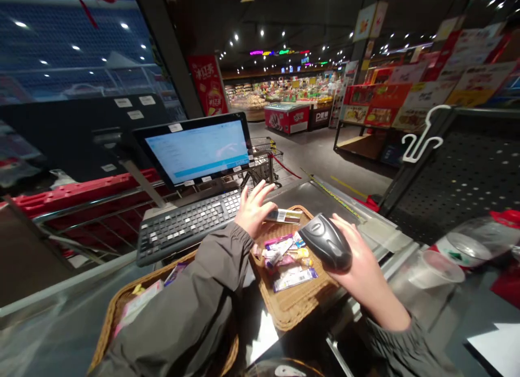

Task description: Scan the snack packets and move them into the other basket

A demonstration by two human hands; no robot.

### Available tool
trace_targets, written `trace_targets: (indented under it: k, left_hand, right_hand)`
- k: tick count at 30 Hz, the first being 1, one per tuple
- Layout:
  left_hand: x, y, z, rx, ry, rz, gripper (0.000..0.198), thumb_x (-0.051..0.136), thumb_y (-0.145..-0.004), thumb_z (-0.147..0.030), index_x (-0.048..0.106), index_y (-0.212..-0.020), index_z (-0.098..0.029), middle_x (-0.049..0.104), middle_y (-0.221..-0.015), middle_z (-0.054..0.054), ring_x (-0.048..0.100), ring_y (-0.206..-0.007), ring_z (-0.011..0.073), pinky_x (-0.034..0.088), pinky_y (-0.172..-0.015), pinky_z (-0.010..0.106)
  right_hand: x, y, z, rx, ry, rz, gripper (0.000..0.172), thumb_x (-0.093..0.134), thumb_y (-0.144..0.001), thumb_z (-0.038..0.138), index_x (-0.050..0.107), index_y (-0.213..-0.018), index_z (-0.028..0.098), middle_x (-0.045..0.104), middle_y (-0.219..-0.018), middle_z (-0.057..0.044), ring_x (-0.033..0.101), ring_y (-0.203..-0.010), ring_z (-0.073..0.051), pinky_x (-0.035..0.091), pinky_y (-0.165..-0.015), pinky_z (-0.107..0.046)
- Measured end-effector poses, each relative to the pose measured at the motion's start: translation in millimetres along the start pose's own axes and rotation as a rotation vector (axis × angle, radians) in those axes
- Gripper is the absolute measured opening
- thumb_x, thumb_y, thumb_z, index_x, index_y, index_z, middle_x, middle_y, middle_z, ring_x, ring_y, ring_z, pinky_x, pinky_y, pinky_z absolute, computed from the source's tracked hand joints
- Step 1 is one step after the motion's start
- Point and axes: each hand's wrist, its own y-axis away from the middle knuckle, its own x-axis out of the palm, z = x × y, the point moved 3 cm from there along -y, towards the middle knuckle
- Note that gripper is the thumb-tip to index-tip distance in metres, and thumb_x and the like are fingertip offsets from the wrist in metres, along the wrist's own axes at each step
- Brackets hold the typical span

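Note:
My left hand (255, 209) is over the right end of the black keyboard (190, 222), its fingers spread and holding nothing. Whether its fingertips touch the keys I cannot tell. In my right hand (361, 258) is a dark barcode scanner (326, 241), its head pointing left above the wicker basket (284, 314). Small wrapped packets (290, 258) in purple, white and yellow lie in that basket. A narrow pack with a barcode (286, 216) rests at the basket's far end, just right of my left hand.
Behind the keyboard stands a lit monitor (199, 149). A second wicker basket (109, 306) with packets is partly hidden under my left sleeve. On the right are a clear plastic cup (436, 270) and a black perforated panel (467, 171) with a white hook (422, 138).

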Motion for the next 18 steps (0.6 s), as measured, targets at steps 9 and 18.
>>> trace_targets:
  k: [9, 18]
  left_hand:
    - [-78.5, 69.9, 27.2, -0.057, -0.053, -0.301, 0.019, 0.06, -0.085, -0.032, 0.067, -0.103, -0.026, 0.038, -0.155, 0.006, 0.023, -0.148, 0.0306, 0.004, -0.12, 0.057]
    - [-128.2, 126.5, 47.4, -0.104, -0.174, -0.488, 0.022, 0.059, -0.087, -0.037, 0.067, -0.104, -0.026, 0.041, -0.153, 0.006, 0.028, -0.146, 0.0285, 0.01, -0.12, 0.054]
  right_hand:
    - [5.1, -9.3, 72.2, -0.231, 0.042, -0.023, 0.051, 0.06, -0.085, 0.037, 0.049, -0.132, 0.023, 0.048, -0.141, -0.017, 0.03, -0.143, -0.04, 0.021, -0.112, -0.071]
    - [16.1, -12.6, 137.8, -0.38, 0.057, -0.003, 0.046, 0.056, -0.085, 0.034, 0.049, -0.129, 0.021, 0.047, -0.141, -0.018, 0.032, -0.141, -0.041, 0.022, -0.111, -0.073]
